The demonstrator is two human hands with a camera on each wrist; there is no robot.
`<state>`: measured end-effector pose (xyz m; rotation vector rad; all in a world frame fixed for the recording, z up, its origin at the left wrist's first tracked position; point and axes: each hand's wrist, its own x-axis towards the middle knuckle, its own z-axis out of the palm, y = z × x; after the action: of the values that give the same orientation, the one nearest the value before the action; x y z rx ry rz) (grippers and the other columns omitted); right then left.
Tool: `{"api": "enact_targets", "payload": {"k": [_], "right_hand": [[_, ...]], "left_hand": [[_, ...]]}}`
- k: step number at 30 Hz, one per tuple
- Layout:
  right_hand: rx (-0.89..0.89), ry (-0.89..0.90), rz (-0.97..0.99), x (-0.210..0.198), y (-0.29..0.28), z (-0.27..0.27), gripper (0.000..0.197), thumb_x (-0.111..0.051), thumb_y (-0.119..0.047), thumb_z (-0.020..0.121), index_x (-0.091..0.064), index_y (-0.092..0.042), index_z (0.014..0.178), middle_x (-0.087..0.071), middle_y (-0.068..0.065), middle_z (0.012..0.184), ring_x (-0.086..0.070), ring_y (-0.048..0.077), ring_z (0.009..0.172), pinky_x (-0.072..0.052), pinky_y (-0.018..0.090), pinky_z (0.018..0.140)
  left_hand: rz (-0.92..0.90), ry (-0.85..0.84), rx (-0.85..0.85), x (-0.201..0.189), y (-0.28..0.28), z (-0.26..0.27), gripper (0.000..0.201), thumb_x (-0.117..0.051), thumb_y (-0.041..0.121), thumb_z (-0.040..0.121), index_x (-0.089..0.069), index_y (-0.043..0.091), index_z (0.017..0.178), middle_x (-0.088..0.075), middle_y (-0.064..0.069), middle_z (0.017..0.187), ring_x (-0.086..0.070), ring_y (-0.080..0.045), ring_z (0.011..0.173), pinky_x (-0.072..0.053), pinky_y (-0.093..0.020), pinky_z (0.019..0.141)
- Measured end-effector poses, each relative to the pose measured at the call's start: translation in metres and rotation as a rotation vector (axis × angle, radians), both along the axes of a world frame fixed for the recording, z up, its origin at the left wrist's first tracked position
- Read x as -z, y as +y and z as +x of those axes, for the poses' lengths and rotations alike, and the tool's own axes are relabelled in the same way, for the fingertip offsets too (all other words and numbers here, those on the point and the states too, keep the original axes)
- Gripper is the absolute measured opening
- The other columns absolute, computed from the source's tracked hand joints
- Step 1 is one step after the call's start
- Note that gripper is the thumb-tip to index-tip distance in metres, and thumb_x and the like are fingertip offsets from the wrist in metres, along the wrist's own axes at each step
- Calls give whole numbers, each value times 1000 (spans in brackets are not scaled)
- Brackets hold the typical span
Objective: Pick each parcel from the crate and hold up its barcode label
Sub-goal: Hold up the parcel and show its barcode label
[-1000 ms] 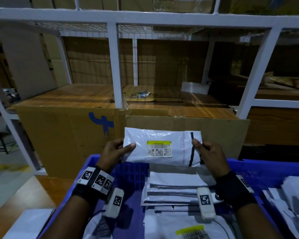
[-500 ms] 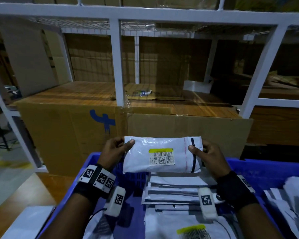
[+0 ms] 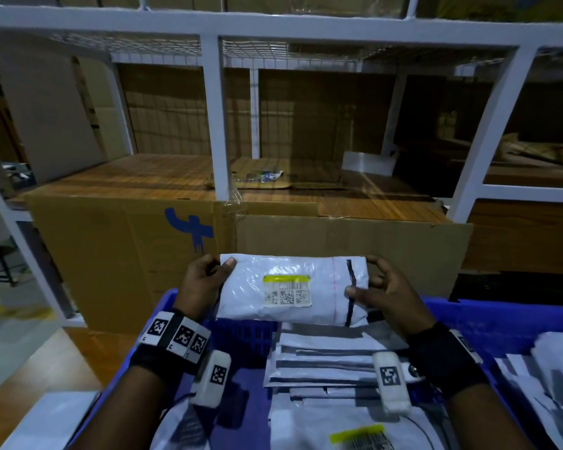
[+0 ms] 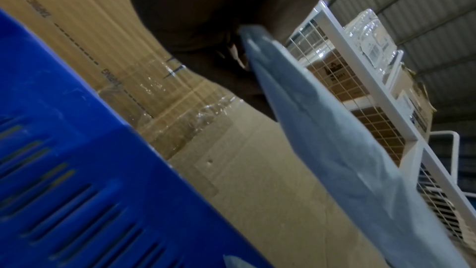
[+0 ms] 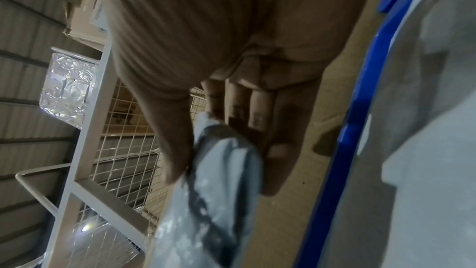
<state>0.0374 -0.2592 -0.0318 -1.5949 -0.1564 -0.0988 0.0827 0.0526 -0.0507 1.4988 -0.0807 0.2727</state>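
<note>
I hold a white plastic parcel (image 3: 286, 290) upright above the far end of the blue crate (image 3: 488, 319). Its barcode label (image 3: 287, 291) with a yellow strip faces me. My left hand (image 3: 205, 280) pinches the parcel's left edge, thumb on the front. My right hand (image 3: 381, 290) pinches the right end beside a black stripe, thumb in front, fingers behind. In the left wrist view the parcel (image 4: 335, 150) runs edge-on from the dark hand (image 4: 206, 27). In the right wrist view the thumb and fingers (image 5: 257, 109) clamp the parcel's end (image 5: 224, 170).
More white and grey parcels (image 3: 325, 358) lie stacked in the crate, one near me with a yellow-striped label (image 3: 358, 438). A large cardboard box (image 3: 143, 254) stands just behind the crate. Above it rises a white wire-mesh rack (image 3: 215, 125). Loose parcels (image 3: 553, 384) lie at the right.
The parcel has come down a little toward the crate, still held at both ends. My right thumb has slid lower on its right end.
</note>
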Motion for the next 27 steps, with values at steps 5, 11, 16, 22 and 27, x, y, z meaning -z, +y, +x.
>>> {"api": "enact_targets", "payload": {"k": [5, 11, 16, 22, 27], "right_hand": [[38, -2, -60, 2, -4, 1, 64, -76, 2, 77, -49, -27, 127, -75, 9, 97, -73, 27, 77, -55, 34, 52], [120, -54, -1, 6, -11, 6, 70, -75, 6, 77, -45, -22, 134, -76, 8, 92, -69, 23, 70, -50, 31, 50], [80, -96, -4, 8, -15, 4, 80, -75, 13, 73, -46, -28, 135, -75, 0, 100, -72, 22, 90, -59, 49, 70], [165, -107, 37, 18, -32, 19, 40, -64, 7, 85, -67, -22, 113, -71, 18, 106, -63, 30, 84, -51, 44, 74], [153, -70, -43, 14, -60, 21, 33, -61, 13, 82, -64, -3, 110, -64, 16, 112, -65, 12, 79, -55, 24, 66]], "left_hand": [[-36, 19, 19, -4, 0, -3, 32, -62, 22, 91, -59, -10, 95, -62, -25, 84, -59, -30, 75, -47, -40, 67], [124, 112, 113, -6, -5, -12, 19, -71, 13, 85, -68, 8, 103, -71, 1, 74, -63, -9, 58, -51, -23, 49], [99, 109, 95, -6, -8, -12, 29, -71, 11, 85, -64, 7, 113, -73, 1, 78, -66, -8, 62, -53, -23, 50], [56, 144, 165, -8, -13, -17, 49, -76, 3, 77, -52, 18, 118, -61, -1, 66, -61, -16, 62, -52, -27, 51], [153, 188, 304, 3, -29, -22, 41, -75, -7, 75, -54, -3, 111, -51, -3, 49, -50, -14, 40, -45, -24, 42]]}}
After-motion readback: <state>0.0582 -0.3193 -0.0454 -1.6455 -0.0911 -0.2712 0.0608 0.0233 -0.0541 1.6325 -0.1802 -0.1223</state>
